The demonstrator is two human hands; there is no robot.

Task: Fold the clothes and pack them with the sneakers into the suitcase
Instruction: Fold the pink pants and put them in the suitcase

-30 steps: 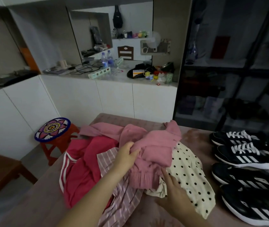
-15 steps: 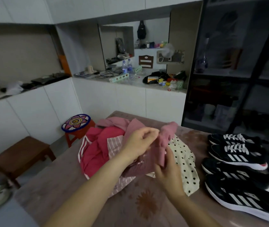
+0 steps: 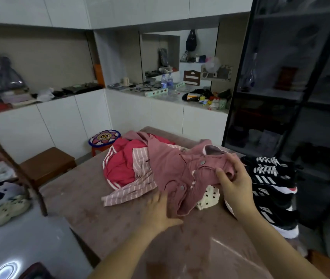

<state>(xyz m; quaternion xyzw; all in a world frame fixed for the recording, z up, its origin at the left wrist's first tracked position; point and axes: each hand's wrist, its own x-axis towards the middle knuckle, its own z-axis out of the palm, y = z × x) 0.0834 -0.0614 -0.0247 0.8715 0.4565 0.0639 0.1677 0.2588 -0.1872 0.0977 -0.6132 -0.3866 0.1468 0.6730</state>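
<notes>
A pile of clothes lies on the brown table (image 3: 200, 248). A pink snap-button jacket (image 3: 172, 170) is spread across the top of the pile. My right hand (image 3: 233, 179) grips its collar end, lifted a little above the table. My left hand (image 3: 160, 210) holds the jacket's lower hem near the table's middle. Under the jacket lie a red garment with white stripes (image 3: 120, 168), a pink striped shirt (image 3: 138, 186) and a cream polka-dot piece (image 3: 208, 198). Black sneakers with white stripes (image 3: 270, 178) stand in a row along the right edge. No suitcase is in view.
A brown wooden stool (image 3: 47, 164) and a red stool with a patterned cushion (image 3: 103, 137) stand left of the table. White cabinets with a cluttered counter (image 3: 170, 93) run behind. A dark glass cabinet (image 3: 291, 97) rises at right. Shoes (image 3: 9, 200) lie on the floor at left.
The pink jacket has been pulled open and spread to the right over the polka-dot piece. My right hand moved up and right with the collar; my left hand dropped to the hem.
</notes>
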